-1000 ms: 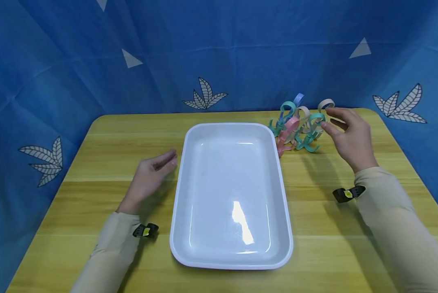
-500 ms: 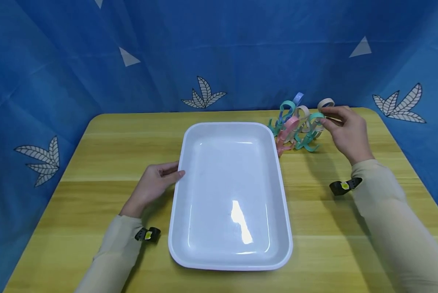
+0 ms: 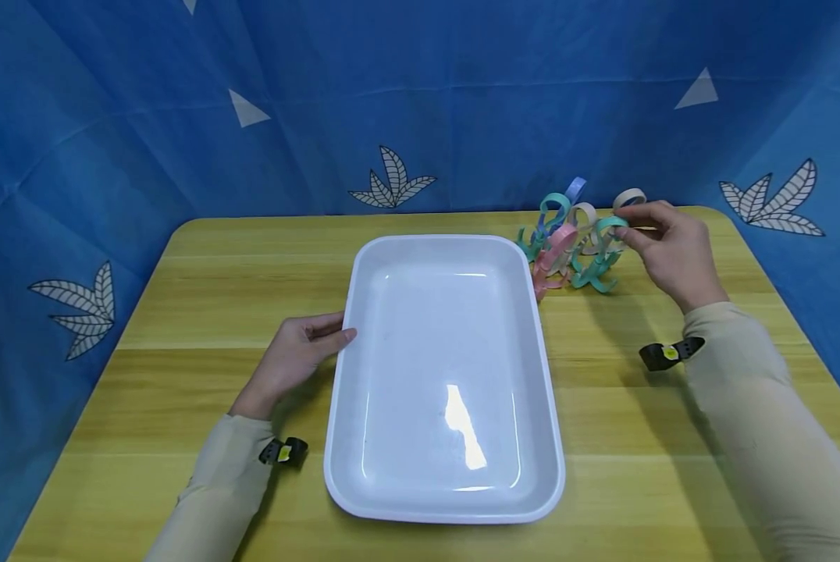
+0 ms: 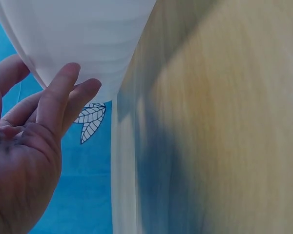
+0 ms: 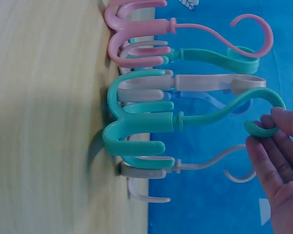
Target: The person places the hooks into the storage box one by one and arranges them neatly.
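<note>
Left hand (image 3: 295,351) has moved to the white tray (image 3: 420,375), pinching its nine o'clock edge. Right hand (image 3: 678,254) pinches the green hook (image 5: 141,123), standing on the bench (image 3: 202,312) at the tray's two o'clock.

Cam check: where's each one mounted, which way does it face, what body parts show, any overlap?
Head: on the person's head, facing forward and down at the white tray and hooks; left hand, right hand and sleeves show.
Left wrist: strapped there, image sideways, facing the tray's outer wall; left hand shows.
Right wrist: likewise sideways, facing the hooks; right hand shows, pinching a green hook.
Shared: head and right wrist both show hooks and right hand.
</note>
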A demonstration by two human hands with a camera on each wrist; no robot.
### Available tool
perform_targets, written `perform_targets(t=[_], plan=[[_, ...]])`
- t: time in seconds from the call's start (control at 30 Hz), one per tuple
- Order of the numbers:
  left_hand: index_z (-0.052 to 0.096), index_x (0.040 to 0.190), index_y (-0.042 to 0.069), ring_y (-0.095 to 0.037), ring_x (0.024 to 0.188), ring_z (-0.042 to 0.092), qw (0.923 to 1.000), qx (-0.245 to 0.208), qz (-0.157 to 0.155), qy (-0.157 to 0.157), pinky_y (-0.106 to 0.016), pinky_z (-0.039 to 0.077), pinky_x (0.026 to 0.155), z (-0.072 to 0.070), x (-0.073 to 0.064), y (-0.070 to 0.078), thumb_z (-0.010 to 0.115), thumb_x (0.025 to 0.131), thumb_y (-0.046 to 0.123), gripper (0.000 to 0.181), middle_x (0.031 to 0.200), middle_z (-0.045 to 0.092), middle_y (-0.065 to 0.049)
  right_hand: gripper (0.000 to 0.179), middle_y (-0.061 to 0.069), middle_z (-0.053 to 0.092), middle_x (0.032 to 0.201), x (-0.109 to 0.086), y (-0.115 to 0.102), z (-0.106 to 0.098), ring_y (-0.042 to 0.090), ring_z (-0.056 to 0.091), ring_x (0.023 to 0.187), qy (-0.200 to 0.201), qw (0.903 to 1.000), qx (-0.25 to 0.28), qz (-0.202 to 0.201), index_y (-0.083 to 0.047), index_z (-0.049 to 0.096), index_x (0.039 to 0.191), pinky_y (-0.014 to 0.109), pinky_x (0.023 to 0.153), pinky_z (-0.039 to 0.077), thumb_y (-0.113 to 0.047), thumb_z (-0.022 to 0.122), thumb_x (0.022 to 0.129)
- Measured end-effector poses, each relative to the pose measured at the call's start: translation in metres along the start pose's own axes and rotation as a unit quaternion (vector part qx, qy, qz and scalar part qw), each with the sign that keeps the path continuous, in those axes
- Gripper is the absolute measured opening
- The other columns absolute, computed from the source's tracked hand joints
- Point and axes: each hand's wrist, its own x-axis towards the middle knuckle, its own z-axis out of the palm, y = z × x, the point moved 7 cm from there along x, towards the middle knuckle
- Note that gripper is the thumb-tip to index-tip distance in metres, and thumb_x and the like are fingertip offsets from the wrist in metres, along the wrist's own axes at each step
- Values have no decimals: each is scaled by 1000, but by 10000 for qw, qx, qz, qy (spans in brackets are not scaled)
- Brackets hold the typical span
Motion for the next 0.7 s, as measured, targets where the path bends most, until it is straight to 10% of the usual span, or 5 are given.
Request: perform_targets(t=[0.7], plan=[[59, 134, 2, -25, 115, 60, 10000, -34, -54, -36, -41, 49, 95, 1, -1, 2, 69, 94, 29, 50, 128, 62, -13, 28, -8, 58, 105, -22, -36, -42, -2, 58, 95, 456, 9959, 423, -652, -7, 69, 122, 12, 81, 47, -14, 67, 95]])
